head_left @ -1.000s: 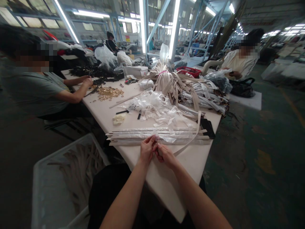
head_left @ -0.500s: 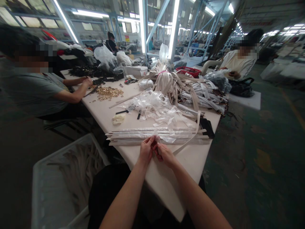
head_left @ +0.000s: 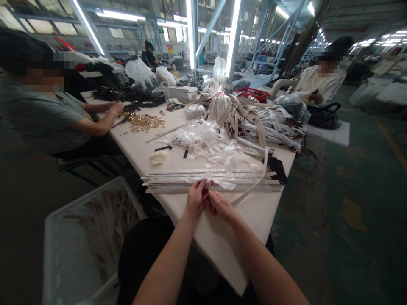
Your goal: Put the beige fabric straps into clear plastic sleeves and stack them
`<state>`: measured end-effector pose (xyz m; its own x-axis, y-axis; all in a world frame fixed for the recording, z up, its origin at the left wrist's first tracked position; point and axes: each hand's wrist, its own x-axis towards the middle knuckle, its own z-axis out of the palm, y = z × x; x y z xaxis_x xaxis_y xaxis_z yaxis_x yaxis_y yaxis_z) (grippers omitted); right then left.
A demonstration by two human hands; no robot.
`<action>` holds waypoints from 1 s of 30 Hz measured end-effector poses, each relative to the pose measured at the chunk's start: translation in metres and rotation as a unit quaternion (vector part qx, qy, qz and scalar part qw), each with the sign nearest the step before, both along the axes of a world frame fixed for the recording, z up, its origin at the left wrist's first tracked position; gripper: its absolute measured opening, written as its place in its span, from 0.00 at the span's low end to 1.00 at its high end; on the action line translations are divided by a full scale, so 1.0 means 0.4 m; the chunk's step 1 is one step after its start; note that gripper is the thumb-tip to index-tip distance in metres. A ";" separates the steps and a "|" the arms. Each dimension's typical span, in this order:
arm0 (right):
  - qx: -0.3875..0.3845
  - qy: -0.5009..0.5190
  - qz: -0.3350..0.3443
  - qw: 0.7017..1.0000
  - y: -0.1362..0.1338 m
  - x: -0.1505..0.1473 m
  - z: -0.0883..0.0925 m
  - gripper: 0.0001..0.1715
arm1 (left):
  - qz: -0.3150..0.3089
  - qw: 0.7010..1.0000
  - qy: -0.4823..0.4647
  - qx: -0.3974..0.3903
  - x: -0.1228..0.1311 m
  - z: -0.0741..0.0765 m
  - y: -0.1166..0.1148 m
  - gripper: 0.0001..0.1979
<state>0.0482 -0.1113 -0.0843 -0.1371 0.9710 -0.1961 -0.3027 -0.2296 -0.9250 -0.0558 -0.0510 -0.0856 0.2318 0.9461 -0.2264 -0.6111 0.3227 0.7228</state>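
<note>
While the left hand (head_left: 197, 198) and the right hand (head_left: 221, 207) work close together at the near edge of the stack of film-wrapped strips (head_left: 190, 180), the step in hand looks like stripping clear plastic film (head_left: 222, 183) from a beige strap (head_left: 249, 188). Neither hand is spread: the left pinches narrowly at a tab of the film, and the right curls around the strap, though the fingers hide exactly where it is gripped. The strap rises from the right hand and arcs away past the stack's right end, lying across the white worktop (head_left: 254, 220). What this seems to call for is a steady pinch and an even pull, so the film comes away cleanly.

Beyond the stack lies a heap of torn film scraps (head_left: 206, 142), and farther off a bundle of beige straps (head_left: 225, 112) — tied with a pink band. Left of the stack, a co-worker's hands (head_left: 116, 108) work near a scatter of gold-coloured metal fittings (head_left: 144, 122). Below the stack, to the left, a white plastic crate (head_left: 95, 190) holds more straps.
</note>
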 end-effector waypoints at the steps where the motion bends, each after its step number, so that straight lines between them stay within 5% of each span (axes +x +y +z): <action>1: 0.003 0.001 -0.001 1.000 -0.001 0.000 0.001 0.24 | 0.001 1.000 0.002 0.000 0.001 -0.001 0.000 0.16; 22: 0.019 -0.048 -0.012 0.999 0.006 -0.005 -0.019 0.26 | 0.012 1.000 0.027 -0.003 0.006 -0.001 -0.001 0.18; 30: 0.049 -0.150 -0.013 0.987 0.016 0.007 0.003 0.32 | -0.101 0.993 0.066 0.005 -0.010 0.003 -0.018 0.20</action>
